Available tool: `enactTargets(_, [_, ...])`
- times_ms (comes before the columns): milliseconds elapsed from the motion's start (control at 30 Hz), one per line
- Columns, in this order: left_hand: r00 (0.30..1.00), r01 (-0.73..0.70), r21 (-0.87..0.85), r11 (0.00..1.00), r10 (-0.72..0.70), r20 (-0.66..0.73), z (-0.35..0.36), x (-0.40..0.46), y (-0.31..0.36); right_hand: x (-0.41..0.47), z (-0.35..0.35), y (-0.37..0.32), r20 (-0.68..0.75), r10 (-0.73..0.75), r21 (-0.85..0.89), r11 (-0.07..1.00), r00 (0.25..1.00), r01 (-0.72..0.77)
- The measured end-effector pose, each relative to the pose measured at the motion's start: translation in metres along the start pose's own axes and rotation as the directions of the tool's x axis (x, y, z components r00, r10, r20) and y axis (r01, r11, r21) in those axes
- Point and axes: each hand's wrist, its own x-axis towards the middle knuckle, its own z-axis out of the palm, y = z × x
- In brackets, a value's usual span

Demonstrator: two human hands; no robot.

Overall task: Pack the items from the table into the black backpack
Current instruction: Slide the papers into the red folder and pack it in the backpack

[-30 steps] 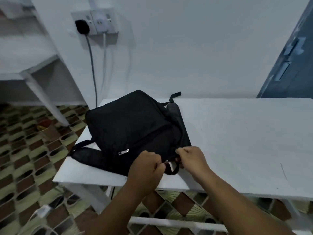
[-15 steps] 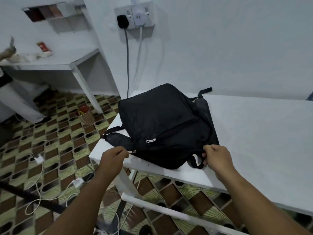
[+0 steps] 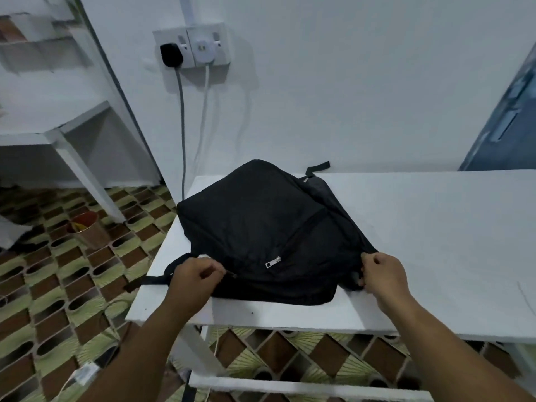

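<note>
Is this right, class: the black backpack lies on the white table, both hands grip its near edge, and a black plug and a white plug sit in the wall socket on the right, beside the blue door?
One detail is wrong. The wall socket with the black plug and white plug is on the left, above the black backpack, far from the blue door. The head view shows it. The left hand and right hand do grip its near edge on the white table.

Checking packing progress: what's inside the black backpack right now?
Cannot tell. The black backpack lies flat on the white table, its fabric covering the interior. The left hand pinches at its near-left edge, the right hand grips its right corner.
</note>
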Motion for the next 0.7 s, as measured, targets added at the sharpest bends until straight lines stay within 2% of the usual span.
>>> enactTargets(67, [0.953, -0.274, 0.141, 0.951, 0.288, -0.094, -0.007, 0.014, 0.005, -0.009, 0.01, -0.002, -0.098, -0.119, -0.104, 0.989, 0.988, 0.109])
enactTargets(100, [0.912, -0.357, 0.179, 0.917, 0.383, -0.145, -0.012, 0.024, 0.007, -0.017, 0.017, -0.005, -0.135, -0.171, -0.131, 0.979, 0.976, 0.154])
enactTargets(167, [0.864, -0.402, 0.209, 0.891, 0.445, -0.237, -0.022, 0.047, 0.008, -0.036, 0.033, -0.014, -0.2, -0.279, -0.233, 0.945, 0.939, 0.231])
enactTargets(233, [0.915, -0.264, 0.201, 0.943, 0.311, -0.258, -0.033, 0.073, 0.006, -0.061, 0.052, -0.025, -0.161, -0.461, -0.383, 0.844, 0.873, 0.375])
enactTargets(300, [0.978, -0.025, 0.262, 0.965, 0.077, -0.193, -0.042, 0.096, -0.004, -0.086, 0.074, -0.034, 0.081, -0.589, -0.401, 0.719, 0.804, 0.567])
enactTargets(367, [0.996, 0.077, 0.293, 0.953, -0.061, -0.063, -0.046, 0.116, -0.02, -0.101, 0.093, -0.035, 0.309, -0.558, -0.437, 0.636, 0.77, 0.636])
enactTargets(400, [0.996, 0.083, 0.247, 0.965, -0.086, 0.001, -0.048, 0.121, -0.025, -0.103, 0.099, -0.031, 0.357, -0.524, -0.473, 0.612, 0.773, 0.634])
enactTargets(467, [0.991, 0.06, 0.211, 0.976, -0.083, 0.102, -0.051, 0.129, -0.031, -0.098, 0.1, -0.02, 0.331, -0.501, -0.525, 0.606, 0.8, 0.597])
enactTargets(633, [0.961, -0.068, 0.427, 0.902, -0.054, 0.269, -0.05, 0.133, -0.019, -0.085, 0.079, -0.004, 0.1, -0.463, -0.569, 0.7, 0.881, 0.432])
enactTargets(700, [0.94, -0.122, 0.435, 0.892, -0.037, 0.339, -0.045, 0.13, -0.012, -0.085, 0.075, -0.01, -0.029, -0.433, -0.624, 0.712, 0.901, 0.322])
